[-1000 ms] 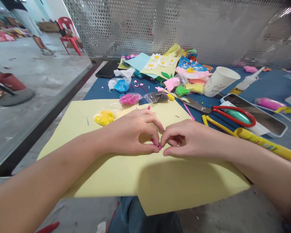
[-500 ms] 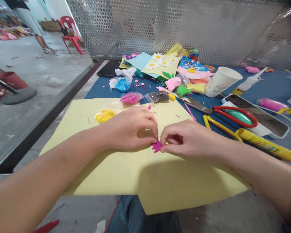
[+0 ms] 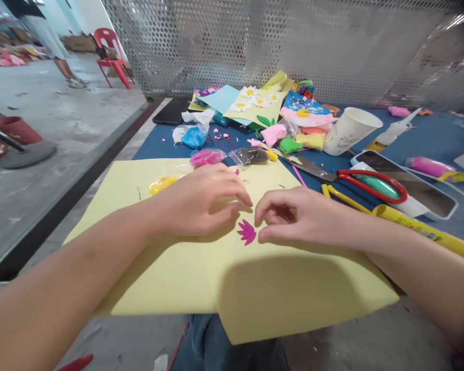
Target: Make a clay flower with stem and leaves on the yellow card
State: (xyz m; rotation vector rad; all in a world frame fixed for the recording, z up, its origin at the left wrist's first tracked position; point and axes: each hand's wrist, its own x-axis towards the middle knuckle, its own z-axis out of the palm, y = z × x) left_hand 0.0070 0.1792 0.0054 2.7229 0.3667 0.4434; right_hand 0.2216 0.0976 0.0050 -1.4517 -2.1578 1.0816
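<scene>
A small magenta petal shape [image 3: 247, 232] with several pointed lobes lies on the pale yellow paper [image 3: 170, 278]. Just up and left of it, my left hand [image 3: 204, 202] has thumb and fingers apart and holds nothing. My right hand [image 3: 290, 214] is at the shape's right side, with a gap between thumb and curled index finger and nothing between them. Behind my left hand are a yellow clay lump [image 3: 162, 184], partly covered by that hand, and a bag of pink clay [image 3: 208, 156].
Red-handled scissors [image 3: 375, 185], a phone [image 3: 410, 180], a yellow tube [image 3: 425, 231] and a paper cup [image 3: 351, 131] are at the right. Clay pieces and flower-decorated paper [image 3: 257, 103] lie at the back, before a perforated metal panel [image 3: 216, 46]. A person's legs [image 3: 62, 67] show far left.
Both hands have let go of the magenta shape, which now lies uncovered. My left hand has moved slightly up and left, its fingers opening; my right fingers have parted.
</scene>
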